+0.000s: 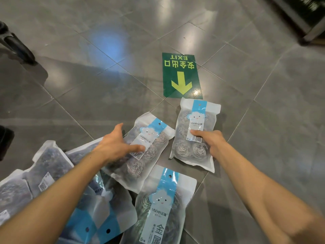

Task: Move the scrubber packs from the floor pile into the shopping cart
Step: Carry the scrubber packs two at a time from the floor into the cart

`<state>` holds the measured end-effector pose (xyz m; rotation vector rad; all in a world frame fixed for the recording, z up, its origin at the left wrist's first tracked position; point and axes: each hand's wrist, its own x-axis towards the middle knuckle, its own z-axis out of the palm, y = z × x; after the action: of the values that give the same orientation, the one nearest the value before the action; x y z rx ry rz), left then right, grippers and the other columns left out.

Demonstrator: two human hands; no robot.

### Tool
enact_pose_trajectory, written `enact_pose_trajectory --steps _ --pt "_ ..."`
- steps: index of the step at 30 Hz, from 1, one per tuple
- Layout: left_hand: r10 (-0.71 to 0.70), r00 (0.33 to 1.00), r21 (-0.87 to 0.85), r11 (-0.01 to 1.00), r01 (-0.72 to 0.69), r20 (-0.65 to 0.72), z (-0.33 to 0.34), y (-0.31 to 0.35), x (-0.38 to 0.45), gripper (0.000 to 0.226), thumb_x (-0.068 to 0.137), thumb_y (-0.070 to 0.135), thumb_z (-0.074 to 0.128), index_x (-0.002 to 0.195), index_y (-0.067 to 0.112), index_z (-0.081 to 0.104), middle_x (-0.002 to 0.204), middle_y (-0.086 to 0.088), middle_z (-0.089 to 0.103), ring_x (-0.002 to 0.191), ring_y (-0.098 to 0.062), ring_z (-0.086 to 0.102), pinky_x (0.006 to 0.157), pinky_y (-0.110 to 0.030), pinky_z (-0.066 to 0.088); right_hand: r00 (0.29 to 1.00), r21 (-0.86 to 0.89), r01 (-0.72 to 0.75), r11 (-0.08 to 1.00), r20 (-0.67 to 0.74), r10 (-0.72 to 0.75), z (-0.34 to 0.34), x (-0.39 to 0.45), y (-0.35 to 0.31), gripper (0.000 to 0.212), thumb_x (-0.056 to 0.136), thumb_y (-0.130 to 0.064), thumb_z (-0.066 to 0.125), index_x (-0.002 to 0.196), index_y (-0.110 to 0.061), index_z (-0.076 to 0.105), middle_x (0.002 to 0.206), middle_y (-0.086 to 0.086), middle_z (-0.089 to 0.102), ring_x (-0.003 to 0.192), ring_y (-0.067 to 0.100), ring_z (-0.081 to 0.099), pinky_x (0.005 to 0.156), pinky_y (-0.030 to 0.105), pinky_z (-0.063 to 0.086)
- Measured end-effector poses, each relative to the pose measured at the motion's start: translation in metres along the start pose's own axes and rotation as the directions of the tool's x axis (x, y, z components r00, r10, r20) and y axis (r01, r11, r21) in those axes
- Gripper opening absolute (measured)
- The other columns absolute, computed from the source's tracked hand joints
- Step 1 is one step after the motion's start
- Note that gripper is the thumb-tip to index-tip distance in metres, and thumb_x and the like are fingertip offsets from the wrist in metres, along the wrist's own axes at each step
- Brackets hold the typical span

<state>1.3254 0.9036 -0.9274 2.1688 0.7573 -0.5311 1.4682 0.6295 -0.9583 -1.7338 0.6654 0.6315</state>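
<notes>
Several clear scrubber packs with blue labels lie scattered on the grey tiled floor. My right hand (pixel 209 142) grips the far right pack (pixel 195 118) at its lower middle, thumb on top. My left hand (pixel 117 145) lies spread on the middle pack (pixel 149 138), fingers apart, thumb up; whether it grips is unclear. Another pack (pixel 163 205) lies face up nearer to me. More packs (pixel 49 166) are heaped at the lower left, partly under my left forearm. No shopping cart basket is visible.
A green exit sticker with a yellow arrow (pixel 181 74) is stuck on the floor just beyond the packs. A dark wheel (pixel 17 46) stands at the far left. A dark shelf base (pixel 309 18) fills the top right corner.
</notes>
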Motion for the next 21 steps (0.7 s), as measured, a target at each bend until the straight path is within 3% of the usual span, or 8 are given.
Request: enact_pose_trajectory --steps 3,7,9,13,15,19,21 --pt "-0.07 0.997 0.081 0.995 0.066 0.041 0.004 0.001 0.017 0.127 0.053 0.063 0.095 0.152 0.014 0.034 0.144 -0.007 0.056 0.127 -0.029 0.056 0.104 -0.04 0.047 0.999 0.069 0.005 0.998 0.039 -0.008 -0.003 -0.002 0.01 0.044 0.076 -0.005 0.09 0.116 -0.002 0.071 0.103 0.014 0.079 0.084 0.027 0.078 0.067 0.038 0.063" --pt "-0.079 0.993 0.088 0.994 0.071 0.089 0.01 0.007 0.026 0.076 0.048 0.053 0.1 0.104 0.013 0.069 0.099 -0.003 0.074 0.091 -0.024 0.068 0.076 -0.034 0.053 0.994 0.123 0.046 0.991 0.091 -0.058 -0.01 -0.012 0.017 0.038 0.079 -0.003 0.086 0.114 -0.001 0.073 0.096 0.014 0.08 0.085 0.029 0.079 0.074 0.043 0.065" --pt "-0.048 0.994 0.016 0.999 0.046 0.099 0.011 0.009 0.027 0.057 0.051 0.043 0.102 0.093 0.017 0.073 0.088 0.0 0.077 0.083 -0.02 0.072 0.073 -0.032 0.055 0.988 0.149 0.069 0.986 0.127 -0.089 -0.014 -0.018 0.018 0.036 0.081 -0.001 0.084 0.115 -0.003 0.072 0.1 0.015 0.08 0.091 0.032 0.079 0.081 0.047 0.064" --pt "0.014 0.998 -0.208 0.978 0.0 0.066 0.011 0.006 0.018 0.07 0.04 0.042 0.101 0.102 0.025 0.074 0.09 0.007 0.08 0.088 -0.019 0.076 0.088 -0.043 0.06 0.962 0.189 0.119 0.975 0.223 -0.16 -0.024 -0.034 0.011 0.036 0.084 -0.003 0.081 0.118 -0.006 0.071 0.105 0.014 0.08 0.091 0.029 0.079 0.072 0.04 0.065" --pt "0.015 1.0 -0.409 0.913 -0.004 0.023 0.008 0.008 0.009 0.067 0.046 0.027 0.103 0.105 0.023 0.073 0.09 0.004 0.081 0.086 -0.023 0.078 0.087 -0.048 0.061 0.949 0.153 0.156 0.976 0.251 -0.191 -0.03 -0.042 0.004 0.043 0.083 -0.006 0.083 0.124 -0.007 0.069 0.108 0.012 0.08 0.096 0.029 0.078 0.081 0.043 0.064" --pt "0.052 0.998 -0.597 0.8 -0.065 -0.038 -0.017 0.026 -0.028 0.082 0.036 0.031 0.103 0.111 0.02 0.072 0.095 0.0 0.081 0.085 -0.023 0.079 0.086 -0.044 0.06 0.934 0.139 0.225 0.965 0.252 -0.254 -0.037 -0.071 -0.016 0.043 0.082 -0.003 0.083 0.123 -0.009 0.07 0.106 0.008 0.08 0.096 0.025 0.078 0.082 0.04 0.064" --pt "0.059 0.993 -0.642 0.759 -0.108 -0.098 -0.038 0.039 -0.056 0.071 0.046 0.024 0.103 0.109 0.019 0.07 0.091 0.003 0.081 0.081 -0.017 0.079 0.082 -0.037 0.058 0.924 0.143 0.246 0.959 0.263 -0.276 -0.04 -0.098 -0.03 0.041 0.082 -0.003 0.082 0.121 -0.01 0.071 0.107 0.008 0.08 0.098 0.026 0.078 0.087 0.044 0.062"
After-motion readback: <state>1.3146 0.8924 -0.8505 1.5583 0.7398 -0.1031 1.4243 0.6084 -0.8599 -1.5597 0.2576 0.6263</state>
